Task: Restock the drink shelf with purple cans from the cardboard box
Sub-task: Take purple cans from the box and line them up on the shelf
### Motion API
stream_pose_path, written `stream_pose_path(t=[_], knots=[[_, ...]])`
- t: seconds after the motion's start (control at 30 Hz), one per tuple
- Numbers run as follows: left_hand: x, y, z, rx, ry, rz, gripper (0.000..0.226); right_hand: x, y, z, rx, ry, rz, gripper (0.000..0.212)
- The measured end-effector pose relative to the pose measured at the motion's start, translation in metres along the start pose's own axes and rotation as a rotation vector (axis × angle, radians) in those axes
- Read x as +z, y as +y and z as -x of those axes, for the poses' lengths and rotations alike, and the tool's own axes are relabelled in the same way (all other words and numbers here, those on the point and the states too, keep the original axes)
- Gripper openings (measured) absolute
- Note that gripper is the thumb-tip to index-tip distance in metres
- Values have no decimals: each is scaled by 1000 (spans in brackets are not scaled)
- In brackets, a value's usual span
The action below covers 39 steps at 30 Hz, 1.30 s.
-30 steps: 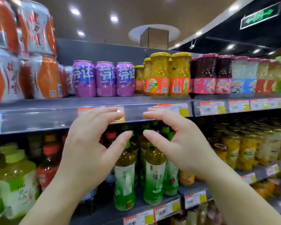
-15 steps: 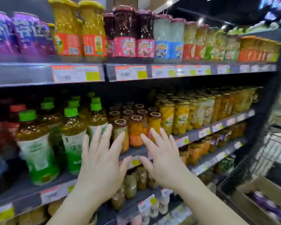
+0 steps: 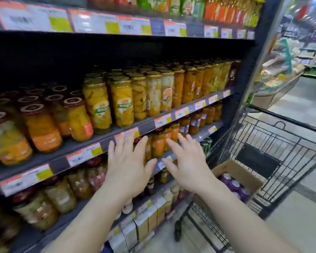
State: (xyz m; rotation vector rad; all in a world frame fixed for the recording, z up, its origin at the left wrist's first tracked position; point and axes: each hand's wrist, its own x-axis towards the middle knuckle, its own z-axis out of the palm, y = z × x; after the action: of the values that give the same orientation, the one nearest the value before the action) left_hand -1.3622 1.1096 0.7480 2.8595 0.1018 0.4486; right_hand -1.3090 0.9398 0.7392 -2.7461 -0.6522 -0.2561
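My left hand [image 3: 129, 166] and my right hand [image 3: 188, 164] hover side by side in front of the lower shelves, fingers spread and straight, holding nothing. To the lower right, a cardboard box [image 3: 242, 172] sits in a black wire shopping cart [image 3: 274, 152]. Several purple cans [image 3: 233, 185] stand inside the box, tops up. My right hand is up and to the left of the box, apart from it. The shelf that carries the purple cans is out of view above.
Glass jars of yellow and orange fruit [image 3: 120, 101] fill the middle shelf [image 3: 106, 141]. Darker jars and small cartons [image 3: 144, 223] line the rows below. Price tags run along every shelf edge. The aisle floor [image 3: 299, 225] opens to the right, past the cart.
The view has swung down and right, away from the purple cans on the upper shelf. Both hands dropped from that shelf, still holding nothing. The cart and box have come into view.
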Motion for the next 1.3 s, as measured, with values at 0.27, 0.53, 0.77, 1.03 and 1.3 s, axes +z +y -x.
stream_pose_path(t=[0.27,0.53,0.77,1.03,1.3], knots=[[76,75,-71,116,-119,61,68,12,113,-14,126,9,3,63],[169,133,-165,197,-157,203,68,24,248,-61,169,-68,-19,91],[245,178,-217,200,-185,297,66,30,378,-73,310,-54,-63,86],[328,252,-234,92,-232,290,67,78,504,-83,263,-204,-113,78],[398,301,-233,-66,-296,257,68,130,569,-118,60,-333,-205,71]])
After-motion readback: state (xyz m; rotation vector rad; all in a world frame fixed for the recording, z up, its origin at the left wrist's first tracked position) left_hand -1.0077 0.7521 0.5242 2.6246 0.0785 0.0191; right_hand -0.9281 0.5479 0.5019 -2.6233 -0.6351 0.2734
